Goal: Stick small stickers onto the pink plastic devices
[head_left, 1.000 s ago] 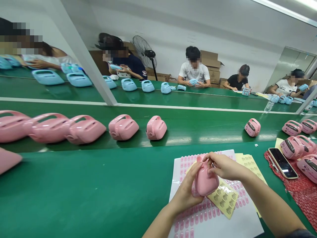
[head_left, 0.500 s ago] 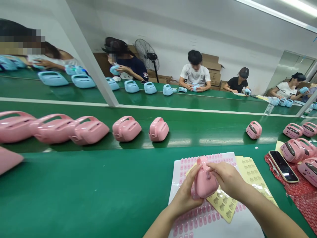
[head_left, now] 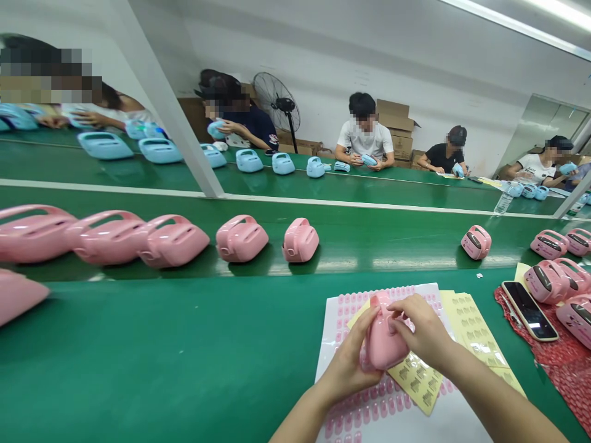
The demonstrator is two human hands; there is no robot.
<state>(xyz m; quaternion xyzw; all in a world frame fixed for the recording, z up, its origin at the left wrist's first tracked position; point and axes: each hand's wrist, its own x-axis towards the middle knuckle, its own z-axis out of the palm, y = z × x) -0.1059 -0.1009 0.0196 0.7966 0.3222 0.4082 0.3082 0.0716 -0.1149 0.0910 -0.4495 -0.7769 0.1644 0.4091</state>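
My left hand [head_left: 353,363] is wrapped round a pink plastic housing with a carry handle [head_left: 385,346], tilted up in front of me. My right hand [head_left: 422,326] has thumb and forefinger closed at the upper part of the same housing, by the end of the handle. Whatever is between those fingertips is too small to make out. Beneath both hands lies a white sheet [head_left: 457,424] with rows of small pink oval pieces. A yellowish sticker sheet [head_left: 418,381] with dark printed marks rests on it, partly hidden by the housing.
Pink housings [head_left: 242,239] stand along the green line, left and right. A phone [head_left: 530,311] lies on red bubble wrap [head_left: 567,381] at my right. More sticker sheets [head_left: 475,326] lie beside the white sheet. Across the line, several people handle blue housings [head_left: 249,161].
My right forefinger and thumb have drawn together at the housing's handle end, with the fingers more bent. My left hand keeps its hold. The view has shifted slightly.
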